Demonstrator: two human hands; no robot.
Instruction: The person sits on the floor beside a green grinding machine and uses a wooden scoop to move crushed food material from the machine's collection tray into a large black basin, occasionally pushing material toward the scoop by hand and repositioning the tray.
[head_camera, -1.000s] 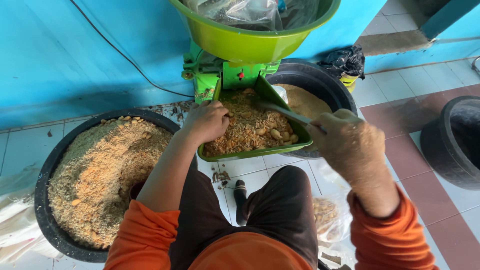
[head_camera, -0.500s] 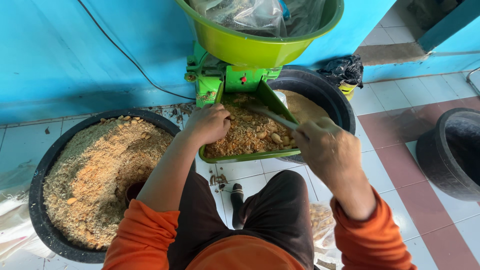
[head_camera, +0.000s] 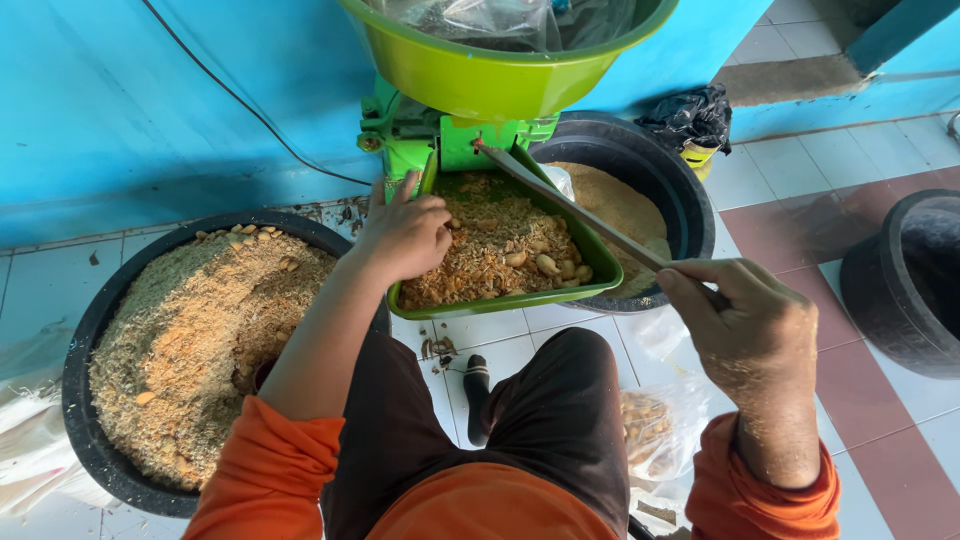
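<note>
A: So, what are we looking down on?

B: We see our own two arms in orange sleeves, over a green tray (head_camera: 600, 262) that juts out below a green grinding machine (head_camera: 420, 140) topped by a lime-green hopper bowl (head_camera: 500, 80). The tray holds a loose, crumbly tan mix (head_camera: 490, 250) with whole pale nuts in it.

A: Where are the hands?

B: Our left hand (head_camera: 405, 235) rests in the mix at the tray's left side, fingers curled down into it. Our right hand (head_camera: 745, 325) is closed around the near end of a long flat stick (head_camera: 570, 205); its far tip reaches up to the machine's mouth.

A: How would these handle?

B: We judge the mix dry, light and loose, easy to spill, best scooped with a cupped hand. The stick looks stiff and thin, best gripped at the end away from the machine.

A: What else?

B: A black tub of ground meal (head_camera: 190, 350) stands left on the tiled floor (head_camera: 800, 170), another black tub (head_camera: 640, 190) sits behind the tray, and a third (head_camera: 905, 280) stands far right.
</note>
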